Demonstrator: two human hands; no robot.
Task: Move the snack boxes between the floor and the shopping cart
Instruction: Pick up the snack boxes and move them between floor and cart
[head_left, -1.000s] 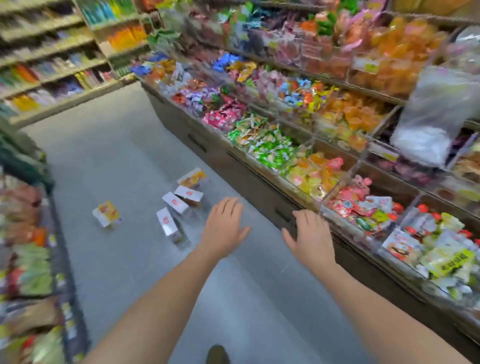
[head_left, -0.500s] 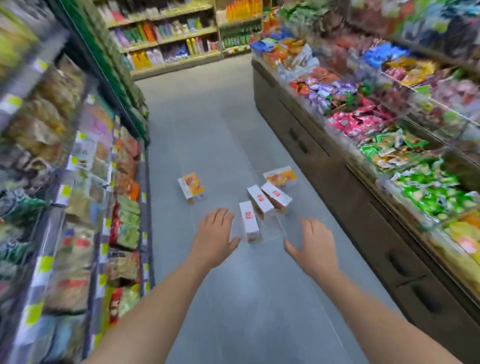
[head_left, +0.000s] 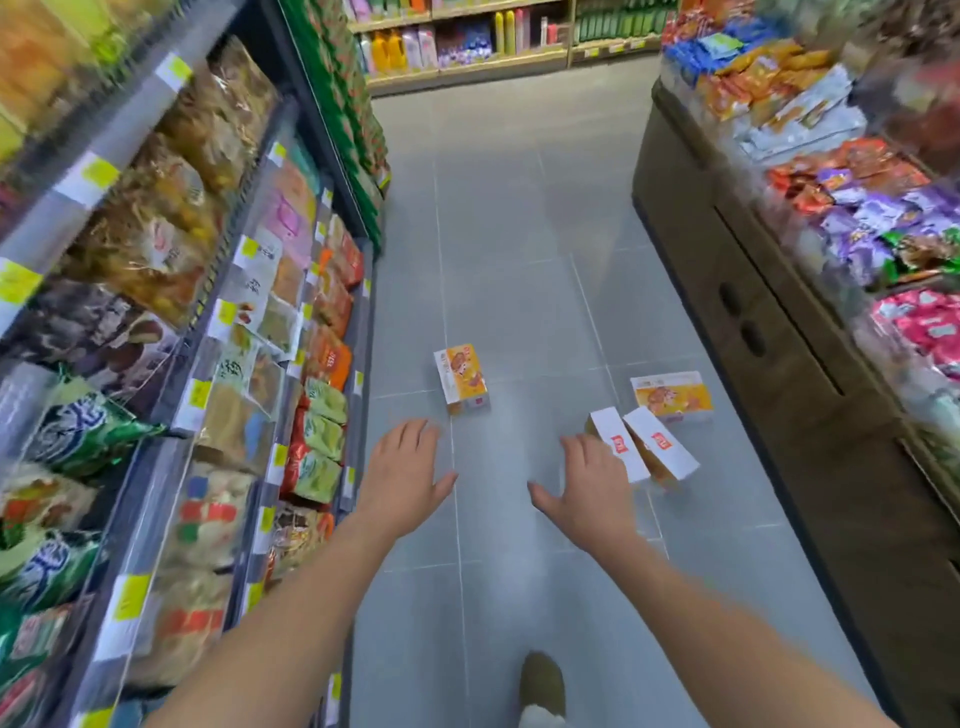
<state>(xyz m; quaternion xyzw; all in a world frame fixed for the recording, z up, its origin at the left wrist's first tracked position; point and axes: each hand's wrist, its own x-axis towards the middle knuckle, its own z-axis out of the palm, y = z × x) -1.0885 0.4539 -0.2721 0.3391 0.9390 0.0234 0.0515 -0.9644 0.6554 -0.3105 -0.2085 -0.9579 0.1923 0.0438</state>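
Several snack boxes lie on the grey tiled floor of a shop aisle. One orange and white box (head_left: 462, 379) lies alone ahead of my left hand. Another orange box (head_left: 671, 396) lies further right, near the counter. Two white boxes with red logos (head_left: 618, 444) (head_left: 660, 449) lie side by side just past my right hand; a third may be hidden behind it. My left hand (head_left: 405, 475) and my right hand (head_left: 587, 486) are stretched out over the floor with fingers spread, holding nothing. No shopping cart is in view.
Shelves of bagged snacks (head_left: 156, 364) line the left side. A brown counter (head_left: 810, 395) topped with bins of wrapped sweets runs along the right. More shelves (head_left: 493, 41) close the aisle's far end. My shoe (head_left: 543, 680) shows at the bottom.
The view has swung left and forward along the aisle, so the boxes now lie closer and more to the right. Both hands stay outstretched and hold nothing.
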